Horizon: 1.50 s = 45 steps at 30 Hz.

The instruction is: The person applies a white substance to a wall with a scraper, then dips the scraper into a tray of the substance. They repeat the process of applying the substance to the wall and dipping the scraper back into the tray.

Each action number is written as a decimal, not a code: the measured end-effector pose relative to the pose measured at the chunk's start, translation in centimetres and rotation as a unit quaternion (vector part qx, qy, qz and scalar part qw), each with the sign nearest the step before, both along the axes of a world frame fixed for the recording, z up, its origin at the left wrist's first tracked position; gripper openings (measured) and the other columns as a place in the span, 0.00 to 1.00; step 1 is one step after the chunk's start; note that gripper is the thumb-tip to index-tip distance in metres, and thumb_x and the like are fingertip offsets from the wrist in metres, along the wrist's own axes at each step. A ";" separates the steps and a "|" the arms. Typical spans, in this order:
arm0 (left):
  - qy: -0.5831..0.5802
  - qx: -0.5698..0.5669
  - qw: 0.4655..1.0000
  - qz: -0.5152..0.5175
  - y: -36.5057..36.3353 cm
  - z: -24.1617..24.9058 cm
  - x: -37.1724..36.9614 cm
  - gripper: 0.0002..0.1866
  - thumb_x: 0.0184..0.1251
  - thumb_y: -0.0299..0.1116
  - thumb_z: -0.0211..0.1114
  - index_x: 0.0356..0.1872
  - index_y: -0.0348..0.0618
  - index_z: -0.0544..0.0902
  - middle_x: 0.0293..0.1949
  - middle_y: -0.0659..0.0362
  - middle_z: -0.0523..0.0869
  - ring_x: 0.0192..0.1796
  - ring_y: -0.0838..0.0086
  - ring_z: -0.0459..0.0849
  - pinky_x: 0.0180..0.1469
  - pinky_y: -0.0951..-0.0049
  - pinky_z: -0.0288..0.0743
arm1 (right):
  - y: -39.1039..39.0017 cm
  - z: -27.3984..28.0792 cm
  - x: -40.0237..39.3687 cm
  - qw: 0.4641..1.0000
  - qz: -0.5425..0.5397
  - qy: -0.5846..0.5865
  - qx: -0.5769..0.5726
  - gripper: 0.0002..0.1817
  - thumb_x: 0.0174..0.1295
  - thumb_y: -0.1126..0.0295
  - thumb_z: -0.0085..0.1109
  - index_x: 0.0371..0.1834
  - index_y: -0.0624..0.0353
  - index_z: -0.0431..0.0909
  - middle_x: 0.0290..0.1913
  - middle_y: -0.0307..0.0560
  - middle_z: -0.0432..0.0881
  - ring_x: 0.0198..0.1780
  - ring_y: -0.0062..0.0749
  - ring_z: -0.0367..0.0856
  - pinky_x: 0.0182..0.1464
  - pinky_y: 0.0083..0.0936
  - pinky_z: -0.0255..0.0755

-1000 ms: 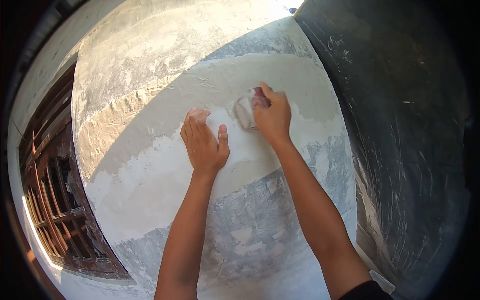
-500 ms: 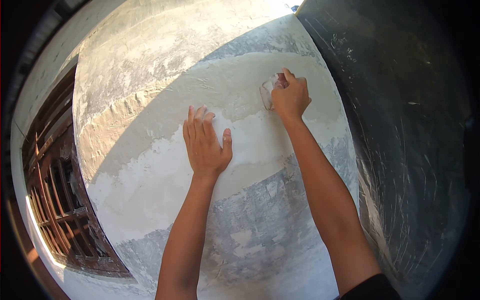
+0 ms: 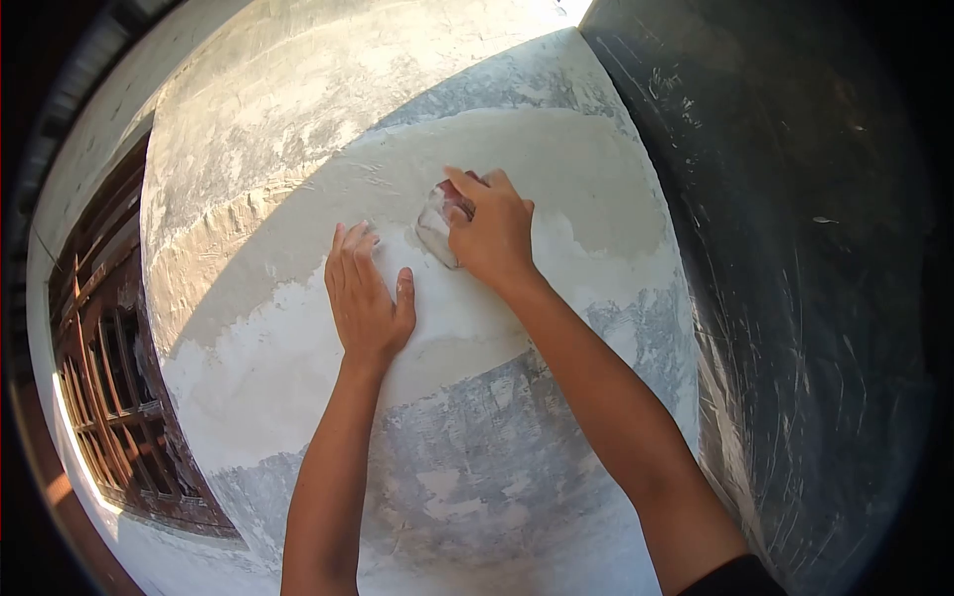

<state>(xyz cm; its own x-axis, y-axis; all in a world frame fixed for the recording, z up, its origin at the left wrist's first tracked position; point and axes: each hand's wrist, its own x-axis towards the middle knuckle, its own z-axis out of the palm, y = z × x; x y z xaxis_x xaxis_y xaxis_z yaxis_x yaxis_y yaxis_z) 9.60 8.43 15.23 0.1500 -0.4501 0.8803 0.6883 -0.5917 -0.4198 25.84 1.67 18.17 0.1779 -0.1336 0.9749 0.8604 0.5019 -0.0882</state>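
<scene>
In the head view, my right hand (image 3: 495, 230) grips a putty scraper (image 3: 434, 230), its reddish upper part under my fingers and its pale, plaster-smeared blade against the wall. The plastered wall (image 3: 556, 159) carries a band of damp greyish filler, with whiter filler (image 3: 268, 348) below it. To the left of the scraper, my left hand (image 3: 366, 298) holds nothing. Its fingers are stretched upward with the thumb apart, at or very near the wall, and white smears show on the fingertips.
A dark sheet (image 3: 795, 248) with white scratches and smears hangs along the right. At the left stands a brown wooden window frame (image 3: 129, 397) with bars. Sunlight falls on the upper left wall, and rough grey wall (image 3: 467, 477) lies below the filler.
My right hand has swept the scraper left and slightly downward across the filler, closer to my left hand. My left hand appears a little further left, as the view has shifted slightly.
</scene>
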 end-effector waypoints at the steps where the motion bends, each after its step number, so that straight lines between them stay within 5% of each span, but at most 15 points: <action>1: 0.002 0.000 1.000 0.003 -0.1 -0.1 0.2 0.26 0.60 0.36 0.60 0.58 0.38 0.68 0.63 0.47 0.70 0.72 0.46 0.61 0.69 0.50 0.54 | 0.3 -0.1 0.7 0.999 -0.020 0.043 -0.003 0.21 0.55 0.73 0.60 0.54 0.49 0.82 0.45 0.46 0.78 0.52 0.38 0.76 0.54 0.41 0.61; 5: 0.015 -0.007 1.000 0.003 -0.5 -0.3 0.0 0.24 0.62 0.33 0.58 0.59 0.40 0.67 0.64 0.48 0.70 0.72 0.46 0.61 0.70 0.52 0.53 | -1.4 0.4 5.9 0.974 -0.072 0.210 0.054 0.22 0.54 0.73 0.60 0.55 0.47 0.81 0.49 0.44 0.77 0.53 0.36 0.75 0.55 0.44 0.59; 9: 0.006 0.000 1.000 0.002 -0.3 -0.3 0.0 0.23 0.61 0.32 0.58 0.58 0.41 0.68 0.63 0.48 0.71 0.71 0.47 0.62 0.70 0.52 0.54 | 0.2 -0.5 2.5 0.998 0.033 0.054 0.003 0.23 0.54 0.73 0.60 0.56 0.48 0.81 0.49 0.42 0.78 0.54 0.35 0.74 0.55 0.44 0.60; 13: 0.000 0.011 1.000 0.009 0.1 -0.2 -0.1 0.24 0.58 0.35 0.60 0.57 0.40 0.69 0.61 0.48 0.72 0.70 0.48 0.64 0.68 0.53 0.56 | -0.6 -0.5 5.5 0.977 -0.087 0.197 0.005 0.23 0.54 0.73 0.60 0.57 0.51 0.80 0.48 0.40 0.79 0.52 0.36 0.75 0.55 0.43 0.63; 16: 0.008 0.010 1.000 0.007 0.0 -0.2 0.0 0.24 0.57 0.34 0.60 0.57 0.40 0.69 0.61 0.49 0.72 0.70 0.48 0.64 0.68 0.53 0.56 | -1.8 -0.7 6.0 0.973 0.018 0.216 0.074 0.24 0.54 0.73 0.60 0.58 0.51 0.79 0.48 0.40 0.79 0.53 0.35 0.75 0.54 0.44 0.63; 21: 0.003 0.004 1.000 0.006 -0.1 -0.3 -0.1 0.22 0.60 0.31 0.59 0.56 0.41 0.68 0.61 0.49 0.72 0.70 0.48 0.64 0.69 0.53 0.55 | -0.1 -1.2 3.1 0.998 -0.037 0.047 -0.024 0.25 0.55 0.73 0.59 0.60 0.50 0.78 0.48 0.44 0.78 0.53 0.38 0.75 0.56 0.43 0.62; 24: 0.012 -0.001 1.000 0.004 -0.4 -0.4 0.2 0.22 0.60 0.31 0.59 0.56 0.41 0.69 0.61 0.49 0.72 0.70 0.49 0.64 0.69 0.53 0.55 | -0.4 -0.1 4.9 0.970 -0.088 0.219 0.053 0.24 0.56 0.72 0.59 0.59 0.50 0.79 0.49 0.47 0.77 0.53 0.39 0.75 0.56 0.43 0.61; 26: 0.012 0.001 1.000 0.005 -0.3 -0.4 0.1 0.22 0.60 0.31 0.59 0.56 0.41 0.69 0.61 0.49 0.72 0.70 0.49 0.64 0.69 0.53 0.55 | 0.0 0.7 3.9 0.977 -0.002 0.192 0.097 0.23 0.56 0.71 0.60 0.58 0.50 0.79 0.48 0.46 0.77 0.53 0.38 0.75 0.56 0.42 0.62; 28: 0.009 0.004 1.000 0.005 -0.2 -0.3 0.2 0.22 0.59 0.31 0.59 0.56 0.41 0.69 0.61 0.49 0.72 0.69 0.49 0.65 0.68 0.53 0.55 | 0.7 0.5 0.9 0.997 -0.001 0.046 0.069 0.23 0.55 0.71 0.60 0.58 0.49 0.80 0.47 0.46 0.77 0.52 0.38 0.75 0.55 0.41 0.62; 30: 0.004 0.006 1.000 0.012 -0.1 -0.4 0.1 0.22 0.59 0.31 0.59 0.56 0.41 0.69 0.60 0.49 0.72 0.69 0.49 0.65 0.68 0.53 0.55 | 0.5 1.1 1.0 0.998 -0.049 0.026 -0.023 0.24 0.53 0.71 0.60 0.57 0.49 0.80 0.48 0.47 0.77 0.53 0.37 0.74 0.55 0.38 0.62; 33: 0.005 0.006 1.000 0.005 -0.1 -0.4 0.0 0.24 0.58 0.34 0.60 0.56 0.40 0.70 0.60 0.49 0.72 0.68 0.49 0.65 0.67 0.53 0.56 | -0.8 3.0 4.9 0.969 -0.102 0.223 0.029 0.25 0.55 0.69 0.60 0.60 0.50 0.78 0.49 0.46 0.76 0.54 0.37 0.73 0.57 0.37 0.60; 37: 0.006 0.010 1.000 0.007 0.1 -0.3 0.0 0.23 0.58 0.34 0.60 0.55 0.41 0.70 0.60 0.49 0.72 0.69 0.49 0.65 0.67 0.54 0.56 | 0.2 3.1 3.8 0.987 0.022 0.155 0.041 0.25 0.58 0.68 0.59 0.62 0.50 0.77 0.51 0.47 0.75 0.56 0.39 0.73 0.61 0.43 0.60; 40: 0.008 0.009 1.000 0.013 0.0 -0.4 0.1 0.22 0.58 0.31 0.59 0.56 0.42 0.69 0.60 0.49 0.72 0.69 0.49 0.65 0.68 0.54 0.56 | 0.5 1.3 2.0 0.995 -0.042 0.041 -0.076 0.25 0.57 0.68 0.60 0.61 0.49 0.78 0.51 0.48 0.76 0.56 0.38 0.73 0.61 0.43 0.59; 43: 0.010 0.003 1.000 0.006 -0.2 -0.5 -0.1 0.22 0.59 0.31 0.59 0.56 0.42 0.69 0.60 0.49 0.73 0.69 0.50 0.65 0.68 0.54 0.56 | -0.7 2.3 6.0 0.969 -0.067 0.236 0.021 0.23 0.56 0.71 0.59 0.59 0.50 0.79 0.50 0.48 0.76 0.56 0.36 0.72 0.60 0.47 0.57; 45: 0.012 0.007 1.000 0.005 -0.2 -0.4 0.1 0.22 0.60 0.31 0.58 0.56 0.42 0.69 0.60 0.50 0.73 0.69 0.50 0.65 0.68 0.54 0.56 | -0.9 2.3 5.2 0.973 -0.056 0.217 0.049 0.24 0.56 0.71 0.60 0.59 0.50 0.79 0.50 0.48 0.75 0.56 0.37 0.72 0.59 0.47 0.58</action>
<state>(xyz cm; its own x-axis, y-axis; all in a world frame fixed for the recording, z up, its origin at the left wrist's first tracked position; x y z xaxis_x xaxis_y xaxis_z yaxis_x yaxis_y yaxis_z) 9.67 8.22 14.80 0.1757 -0.4610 0.8699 0.6845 -0.5779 -0.4445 31.05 0.73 20.46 0.5491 -0.2646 0.7928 0.8027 0.4310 -0.4121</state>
